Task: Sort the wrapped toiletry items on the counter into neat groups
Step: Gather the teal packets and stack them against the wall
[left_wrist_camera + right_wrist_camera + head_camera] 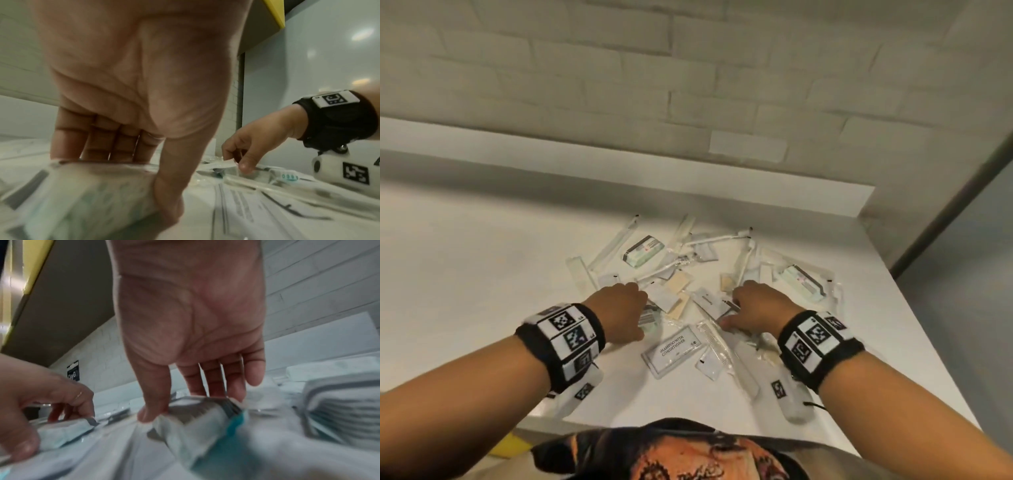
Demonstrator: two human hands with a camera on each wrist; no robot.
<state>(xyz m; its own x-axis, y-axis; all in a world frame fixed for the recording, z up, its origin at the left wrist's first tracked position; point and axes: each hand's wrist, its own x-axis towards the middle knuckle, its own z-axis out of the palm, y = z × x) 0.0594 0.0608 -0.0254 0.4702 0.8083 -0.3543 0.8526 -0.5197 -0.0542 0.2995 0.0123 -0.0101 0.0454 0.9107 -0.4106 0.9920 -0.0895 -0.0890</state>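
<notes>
Wrapped toiletries lie in a loose pile on the white counter. My left hand is at the pile's near left. Its thumb and fingers grip a pale green wrapped soap bar from both sides. My right hand is at the pile's near right, with thumb and fingers pinching a small grey-and-white packet with a teal end. Two more wrapped soap bars lie farther back. A shampoo sachet lies between my wrists.
Wrapped toothbrushes, beige sachets and a wrapped comb are mixed into the pile. A raised ledge and a brick wall stand behind it. The counter's front edge is close to my body, and its right edge runs past the pile.
</notes>
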